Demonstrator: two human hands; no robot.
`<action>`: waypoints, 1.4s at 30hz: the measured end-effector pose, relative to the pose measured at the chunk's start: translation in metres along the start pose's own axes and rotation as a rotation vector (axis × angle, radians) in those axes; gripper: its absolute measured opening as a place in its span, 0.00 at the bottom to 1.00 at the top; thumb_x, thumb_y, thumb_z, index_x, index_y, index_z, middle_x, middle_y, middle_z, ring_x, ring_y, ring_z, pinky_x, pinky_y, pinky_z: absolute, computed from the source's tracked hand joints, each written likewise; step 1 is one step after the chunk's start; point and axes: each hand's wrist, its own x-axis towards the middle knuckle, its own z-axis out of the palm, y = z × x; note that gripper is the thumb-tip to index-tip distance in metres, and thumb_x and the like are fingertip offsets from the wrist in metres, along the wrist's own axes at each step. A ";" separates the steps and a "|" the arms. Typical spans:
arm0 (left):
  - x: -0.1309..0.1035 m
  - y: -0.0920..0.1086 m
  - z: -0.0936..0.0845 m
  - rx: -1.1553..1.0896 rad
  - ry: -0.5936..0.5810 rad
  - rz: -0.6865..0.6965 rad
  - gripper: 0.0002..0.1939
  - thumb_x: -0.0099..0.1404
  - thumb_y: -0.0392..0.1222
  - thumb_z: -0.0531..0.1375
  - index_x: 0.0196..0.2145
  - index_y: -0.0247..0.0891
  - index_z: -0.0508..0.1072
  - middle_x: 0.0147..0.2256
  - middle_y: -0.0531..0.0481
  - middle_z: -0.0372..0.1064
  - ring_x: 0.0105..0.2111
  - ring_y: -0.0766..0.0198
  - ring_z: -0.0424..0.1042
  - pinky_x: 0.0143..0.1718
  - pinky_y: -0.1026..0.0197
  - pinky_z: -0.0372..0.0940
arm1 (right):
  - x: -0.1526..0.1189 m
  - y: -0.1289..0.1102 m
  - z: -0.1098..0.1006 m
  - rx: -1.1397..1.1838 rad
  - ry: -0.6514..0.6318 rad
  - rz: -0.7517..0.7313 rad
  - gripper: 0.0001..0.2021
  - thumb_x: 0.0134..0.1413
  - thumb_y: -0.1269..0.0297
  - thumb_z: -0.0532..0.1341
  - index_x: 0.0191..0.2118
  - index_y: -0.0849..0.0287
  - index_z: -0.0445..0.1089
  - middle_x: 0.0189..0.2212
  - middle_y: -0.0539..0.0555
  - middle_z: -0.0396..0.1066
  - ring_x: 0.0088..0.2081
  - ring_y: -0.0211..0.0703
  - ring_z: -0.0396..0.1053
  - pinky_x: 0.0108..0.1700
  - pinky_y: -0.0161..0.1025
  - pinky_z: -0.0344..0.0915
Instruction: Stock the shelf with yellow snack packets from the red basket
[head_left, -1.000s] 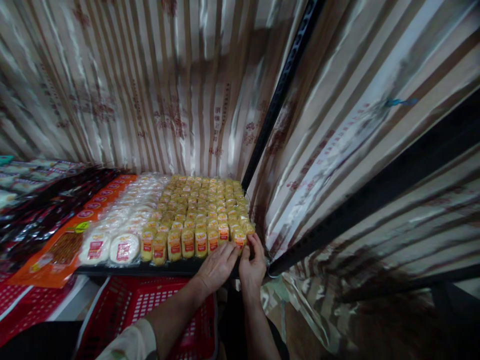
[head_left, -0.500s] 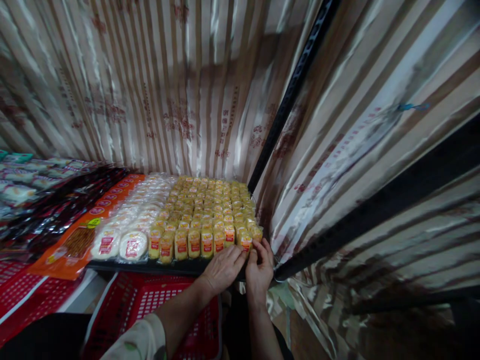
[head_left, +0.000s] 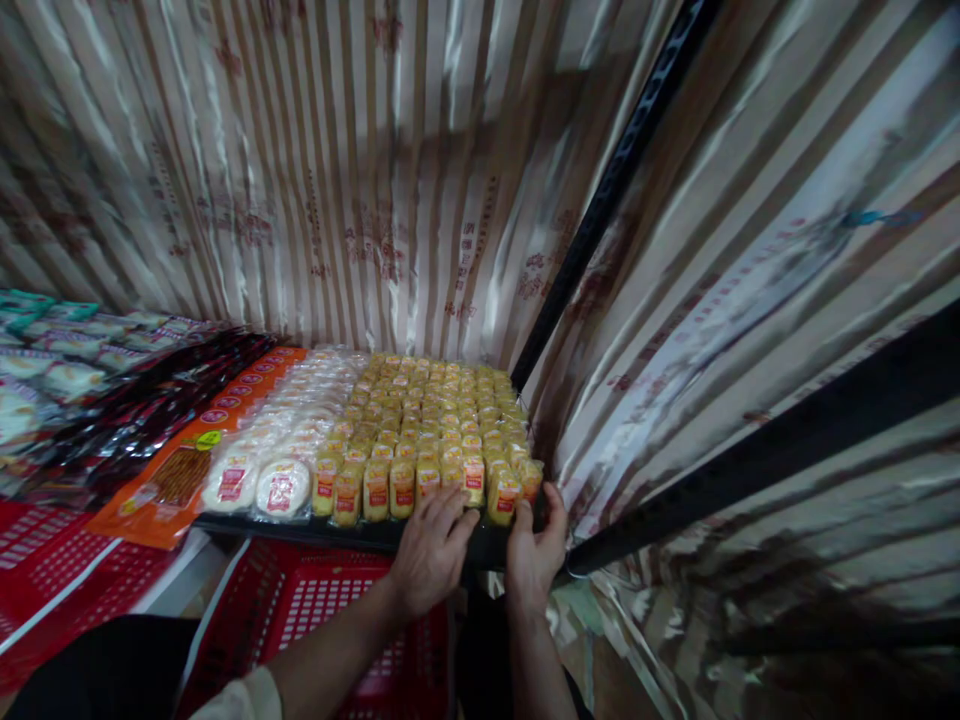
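Note:
Yellow wrapped cakes (head_left: 401, 488) with red-and-white labels stand in tight rows at the right end of a black shelf (head_left: 360, 535). My left hand (head_left: 433, 550) reaches to the front row, its fingers stretched out against the cakes there and covering the lower part of some. At the right corner, my right hand (head_left: 536, 550) has its thumb and fingers around the lower part of the end cake (head_left: 530, 478). Beside it, a labelled cake (head_left: 503, 492) sits slightly forward, with a small gap to its left.
Round white wrapped cakes (head_left: 283, 488), an orange snack bag (head_left: 161, 490) and dark shiny packets (head_left: 142, 400) fill the shelf leftward. Below are red plastic baskets (head_left: 330, 600). A black upright post (head_left: 592, 230) and striped sheeting (head_left: 420, 180) close off the back and right.
My left hand has moved left, away from the corner cakes, onto the front row. My right hand stays at the end cake. The view has shifted slightly.

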 end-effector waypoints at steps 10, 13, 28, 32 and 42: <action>-0.032 -0.017 -0.012 0.148 -0.055 -0.106 0.24 0.60 0.26 0.48 0.53 0.34 0.66 0.57 0.37 0.56 0.61 0.53 0.50 0.53 0.51 0.63 | -0.002 0.006 0.007 -0.024 -0.024 0.045 0.29 0.50 0.53 0.54 0.56 0.62 0.60 0.56 0.61 0.60 0.57 0.52 0.57 0.59 0.50 0.52; -0.031 -0.018 -0.006 0.151 -0.068 -0.088 0.22 0.62 0.26 0.48 0.52 0.32 0.66 0.57 0.37 0.57 0.62 0.53 0.48 0.53 0.51 0.64 | -0.002 0.008 0.008 -0.021 -0.026 0.041 0.28 0.50 0.54 0.54 0.56 0.61 0.60 0.55 0.60 0.61 0.57 0.51 0.57 0.58 0.49 0.52; -0.028 -0.021 -0.002 0.151 -0.149 -0.023 0.24 0.61 0.29 0.49 0.56 0.24 0.60 0.59 0.37 0.55 0.64 0.53 0.42 0.56 0.51 0.60 | 0.006 0.006 0.009 -0.005 -0.047 0.091 0.29 0.49 0.54 0.54 0.57 0.61 0.59 0.55 0.60 0.61 0.55 0.51 0.59 0.57 0.49 0.53; -0.028 -0.022 -0.002 0.148 -0.160 -0.014 0.25 0.62 0.30 0.49 0.57 0.24 0.59 0.60 0.37 0.54 0.64 0.54 0.43 0.57 0.52 0.58 | 0.006 0.004 0.010 -0.007 -0.056 0.105 0.28 0.51 0.54 0.53 0.57 0.61 0.58 0.54 0.61 0.62 0.55 0.51 0.60 0.57 0.48 0.53; -0.011 -0.001 -0.005 0.127 -0.224 0.108 0.22 0.66 0.40 0.47 0.57 0.34 0.61 0.61 0.45 0.54 0.63 0.55 0.44 0.62 0.48 0.40 | 0.006 0.008 0.012 -0.004 -0.051 0.109 0.29 0.51 0.54 0.53 0.58 0.61 0.56 0.55 0.62 0.61 0.54 0.50 0.60 0.57 0.48 0.54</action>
